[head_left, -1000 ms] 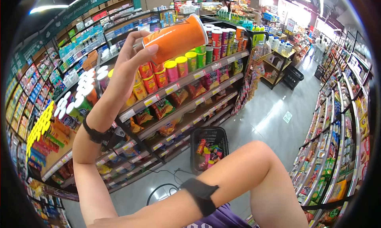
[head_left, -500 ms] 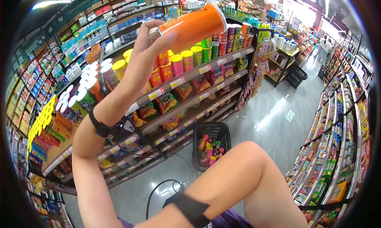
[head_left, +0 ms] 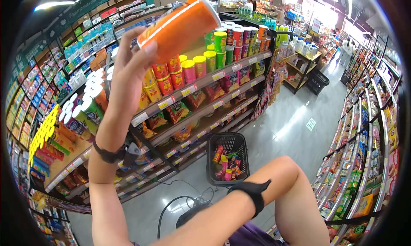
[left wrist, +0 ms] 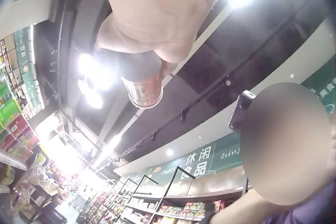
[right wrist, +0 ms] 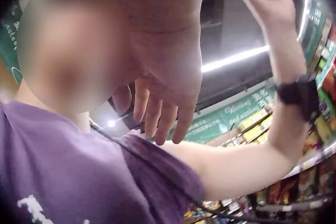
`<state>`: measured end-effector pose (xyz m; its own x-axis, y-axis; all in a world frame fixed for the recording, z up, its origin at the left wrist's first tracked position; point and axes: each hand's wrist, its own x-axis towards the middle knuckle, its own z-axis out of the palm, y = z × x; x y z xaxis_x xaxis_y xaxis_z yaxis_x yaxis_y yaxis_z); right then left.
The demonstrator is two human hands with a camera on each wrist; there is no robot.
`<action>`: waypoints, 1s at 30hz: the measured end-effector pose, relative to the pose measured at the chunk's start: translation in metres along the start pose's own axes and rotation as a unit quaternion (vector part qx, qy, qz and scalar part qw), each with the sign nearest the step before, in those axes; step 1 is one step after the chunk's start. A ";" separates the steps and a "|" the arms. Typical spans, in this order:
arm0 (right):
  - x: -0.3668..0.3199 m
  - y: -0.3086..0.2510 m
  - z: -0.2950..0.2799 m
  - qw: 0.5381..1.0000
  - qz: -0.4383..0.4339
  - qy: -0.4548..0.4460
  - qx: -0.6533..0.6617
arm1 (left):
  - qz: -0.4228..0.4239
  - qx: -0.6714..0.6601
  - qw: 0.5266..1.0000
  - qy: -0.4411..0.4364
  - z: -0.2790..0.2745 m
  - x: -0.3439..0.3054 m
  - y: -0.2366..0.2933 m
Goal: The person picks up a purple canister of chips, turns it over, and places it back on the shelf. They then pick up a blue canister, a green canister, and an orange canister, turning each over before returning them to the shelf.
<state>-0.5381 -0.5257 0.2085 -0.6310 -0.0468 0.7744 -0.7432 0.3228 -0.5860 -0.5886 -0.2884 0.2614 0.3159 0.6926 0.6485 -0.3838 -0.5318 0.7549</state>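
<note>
My raised left hand (head_left: 128,68) grips an orange canister (head_left: 182,29) with a silvery rim, thumb on the near side. It is tilted up to the right in the head view, in front of the upper shelf. In the left wrist view the canister (left wrist: 144,87) hangs below the hand, its upper part in shadow. My right hand (right wrist: 163,77) shows in the right wrist view, fingers loosely straight and holding nothing, near the left shoulder of the purple shirt (right wrist: 79,166). In the head view that hand is out of frame; only its arm shows.
Canisters with yellow lids (head_left: 200,66) and white-lidded ones (head_left: 237,36) stand on the top shelf, bagged snacks (head_left: 177,111) below. A black basket (head_left: 209,154) with colourful packages sits on the floor. Cables (head_left: 160,216) lie near it. Another shelf (head_left: 364,151) lines the aisle's right side.
The left hand first carried the canister up and to the right, then back to the left in the head view. The right forearm has shifted too. The canister stays in the left hand.
</note>
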 end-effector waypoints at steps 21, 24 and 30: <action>-0.190 0.024 -0.087 0.787 0.228 0.571 -0.040 | -0.085 0.250 0.962 -0.064 -0.027 -0.221 -0.031; -0.191 0.036 -0.080 0.766 0.225 0.602 -0.005 | -0.084 0.235 0.967 -0.040 -0.035 -0.248 -0.046; -0.199 0.071 -0.084 0.760 0.273 0.589 0.038 | -0.220 0.137 0.966 -0.011 -0.054 -0.290 -0.064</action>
<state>-0.4459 -0.4141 0.0327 -0.2453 0.9675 0.0616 -0.4817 -0.0665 -0.8738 -0.7023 -0.4287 0.0198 0.4159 0.8715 0.2596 0.0346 -0.3005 0.9532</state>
